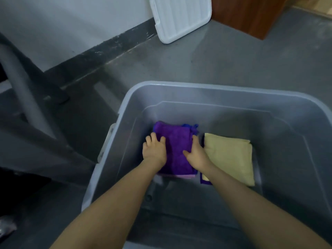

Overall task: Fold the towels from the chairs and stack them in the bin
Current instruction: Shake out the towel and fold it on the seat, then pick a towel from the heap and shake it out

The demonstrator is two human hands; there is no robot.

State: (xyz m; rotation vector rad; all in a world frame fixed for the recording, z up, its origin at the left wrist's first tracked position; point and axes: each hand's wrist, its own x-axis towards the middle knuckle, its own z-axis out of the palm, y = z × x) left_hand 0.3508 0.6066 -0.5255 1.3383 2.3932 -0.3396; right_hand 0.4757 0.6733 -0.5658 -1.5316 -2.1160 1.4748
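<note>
Both my arms reach down into a translucent grey bin [125, 97] on the floor. A folded purple towel [177, 146] lies on top of a small stack at the bin's bottom; a pink edge and a blue corner peek out beneath it. My left hand [154, 150] presses flat on the towel's left side. My right hand [196, 152] presses on its right edge, fingers straight. Beside the stack to the right lies a folded yellow towel [231, 157] over another purple one.
The bin's white lid [181, 18] leans against the wall at the back. A brown wooden cabinet [251, 13] stands at the back right. Grey chair legs [27, 90] rise at the left. The floor is grey concrete.
</note>
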